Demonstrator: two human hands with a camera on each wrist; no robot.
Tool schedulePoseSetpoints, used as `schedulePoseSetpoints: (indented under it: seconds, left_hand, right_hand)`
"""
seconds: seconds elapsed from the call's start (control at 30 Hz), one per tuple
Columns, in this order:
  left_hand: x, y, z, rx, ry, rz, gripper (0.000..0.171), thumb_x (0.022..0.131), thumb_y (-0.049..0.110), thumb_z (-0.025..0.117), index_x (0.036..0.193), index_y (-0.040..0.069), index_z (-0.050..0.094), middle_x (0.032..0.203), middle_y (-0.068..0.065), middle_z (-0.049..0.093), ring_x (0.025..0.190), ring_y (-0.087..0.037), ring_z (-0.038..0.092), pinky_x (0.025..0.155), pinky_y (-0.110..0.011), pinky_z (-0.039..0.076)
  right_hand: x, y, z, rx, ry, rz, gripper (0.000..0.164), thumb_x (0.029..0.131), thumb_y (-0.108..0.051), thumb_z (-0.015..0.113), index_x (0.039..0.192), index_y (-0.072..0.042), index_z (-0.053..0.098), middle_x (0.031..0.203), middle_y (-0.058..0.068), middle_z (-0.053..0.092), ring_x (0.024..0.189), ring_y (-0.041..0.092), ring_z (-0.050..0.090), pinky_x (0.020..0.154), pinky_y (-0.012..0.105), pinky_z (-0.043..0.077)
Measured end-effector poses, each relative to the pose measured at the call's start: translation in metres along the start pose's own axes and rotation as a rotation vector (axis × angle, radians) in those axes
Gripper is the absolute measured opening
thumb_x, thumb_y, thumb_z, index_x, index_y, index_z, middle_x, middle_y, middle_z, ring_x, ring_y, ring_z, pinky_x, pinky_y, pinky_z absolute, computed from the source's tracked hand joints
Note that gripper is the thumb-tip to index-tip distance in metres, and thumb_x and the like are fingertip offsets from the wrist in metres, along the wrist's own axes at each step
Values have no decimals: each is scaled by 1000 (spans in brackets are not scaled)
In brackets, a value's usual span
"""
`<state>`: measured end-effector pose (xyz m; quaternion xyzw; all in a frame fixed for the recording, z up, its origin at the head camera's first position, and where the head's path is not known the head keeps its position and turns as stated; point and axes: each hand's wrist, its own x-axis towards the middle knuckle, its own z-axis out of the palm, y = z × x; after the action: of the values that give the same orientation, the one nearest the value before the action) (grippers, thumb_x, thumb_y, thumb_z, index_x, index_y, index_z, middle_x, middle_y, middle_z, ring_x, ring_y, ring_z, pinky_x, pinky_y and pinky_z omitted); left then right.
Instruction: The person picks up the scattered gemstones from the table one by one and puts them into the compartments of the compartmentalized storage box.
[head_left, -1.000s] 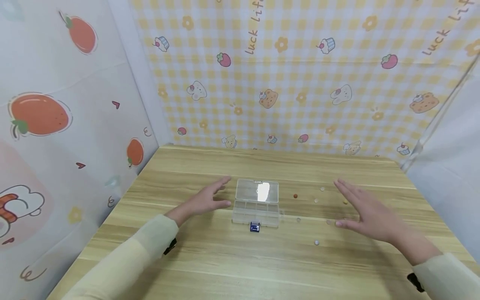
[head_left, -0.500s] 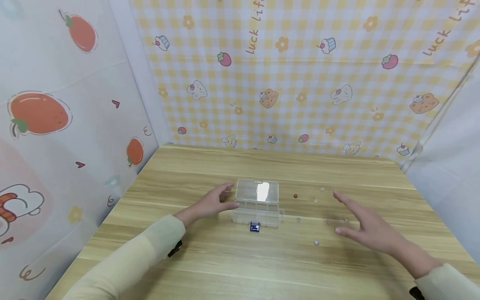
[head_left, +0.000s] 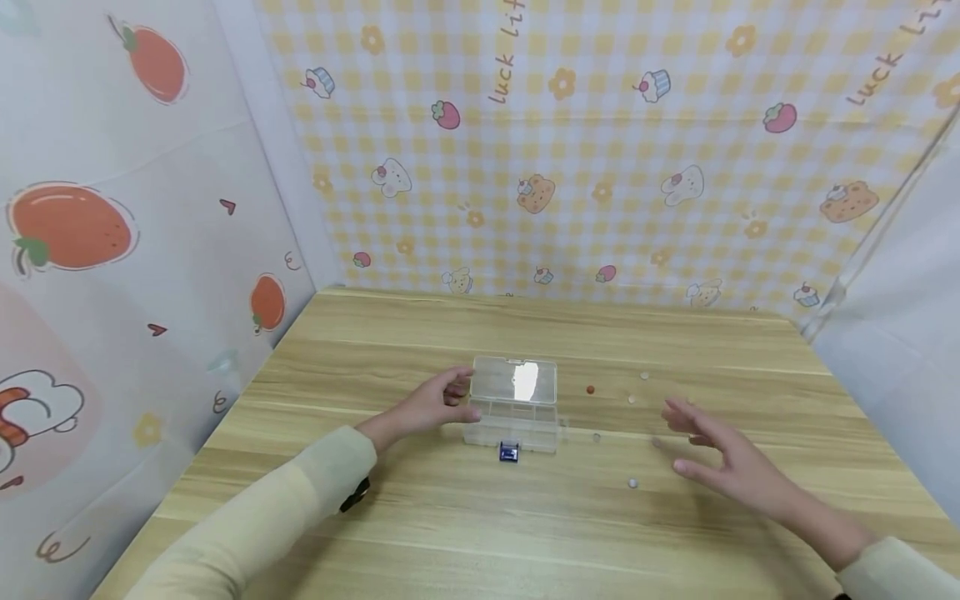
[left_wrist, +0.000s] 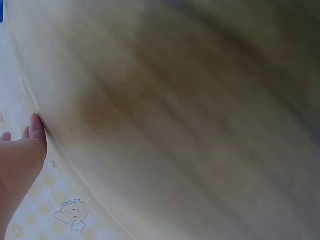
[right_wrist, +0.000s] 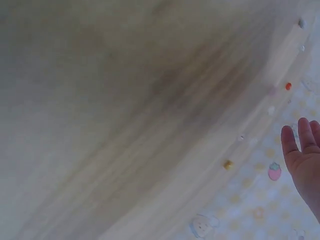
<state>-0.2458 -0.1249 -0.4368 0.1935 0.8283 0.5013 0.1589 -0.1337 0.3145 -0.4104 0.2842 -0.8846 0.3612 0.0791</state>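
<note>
A clear plastic compartment box (head_left: 512, 432) stands mid-table with its lid (head_left: 491, 379) tipped back. My left hand (head_left: 429, 403) is at the box's left side, thumb tip overlapping its near left corner and fingertips right at the lid's edge. To the right of the box my right hand (head_left: 727, 454) hovers with fingers loosely spread, holding nothing. Small beads lie between box and right hand: a reddish-brown bead (head_left: 590, 390), a pale bead (head_left: 632, 399), a whitish bead (head_left: 633, 483) nearer me and several others. The right wrist view shows a yellow bead (right_wrist: 228, 164).
A small dark blue piece (head_left: 509, 452) sits at the box's front edge. The wooden table (head_left: 420, 533) ends at a yellow-checked cloth backdrop (head_left: 585, 150). A white fruit-print curtain (head_left: 172, 233) hangs at the left, and a pale curtain (head_left: 915, 317) at the right.
My left hand has moved right, up to the box's left side. My right hand has come slightly nearer me and its fingers have relaxed. The box and beads have stayed in place.
</note>
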Motion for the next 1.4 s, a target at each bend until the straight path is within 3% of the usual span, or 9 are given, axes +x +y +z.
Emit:
schedulePoseSetpoints:
  seconds: [0.17,0.37,0.7,0.97,1.17,1.4]
  left_hand:
    - [0,-1,-1,-7,-19,-1,83,79,21,83,147,6,38,135,-10,49,121,-26,48,104,-38,42]
    - [0,1,-1,11,-42,32,83,78,19,83,146,1,38,133,-14,50,119,-29,48,103,-40,43]
    - [3,-4,2,47,-34,32,82,75,18,85,144,3,42,129,-11,52,117,-28,49,102,-40,43]
    - [4,-6,3,59,-28,40,83,74,16,86,143,4,43,127,-9,52,116,-26,49,101,-39,43]
    - [3,-6,3,66,-25,36,84,73,14,86,144,5,43,128,-8,52,117,-24,49,102,-38,43]
    - [4,-6,2,69,-36,43,84,73,14,86,144,4,42,130,-9,51,118,-24,48,103,-36,42]
  right_hand:
    - [-9,6,4,155,5,101,66,89,3,65,147,-3,36,126,19,57,110,12,57,85,22,51]
    - [-12,16,10,285,26,180,53,93,2,61,140,12,37,117,25,56,101,16,60,82,19,51]
    - [-10,23,19,266,62,200,48,90,4,64,132,15,44,107,25,62,90,7,61,74,20,53]
    - [-6,25,20,256,35,351,52,87,-9,73,129,10,50,106,17,63,87,11,60,73,23,54]
    - [2,35,17,231,-3,405,49,82,-16,77,122,5,59,99,11,63,83,15,59,69,24,53]
    - [8,49,12,260,-35,389,42,83,-13,77,116,6,62,96,12,63,81,15,59,66,23,53]
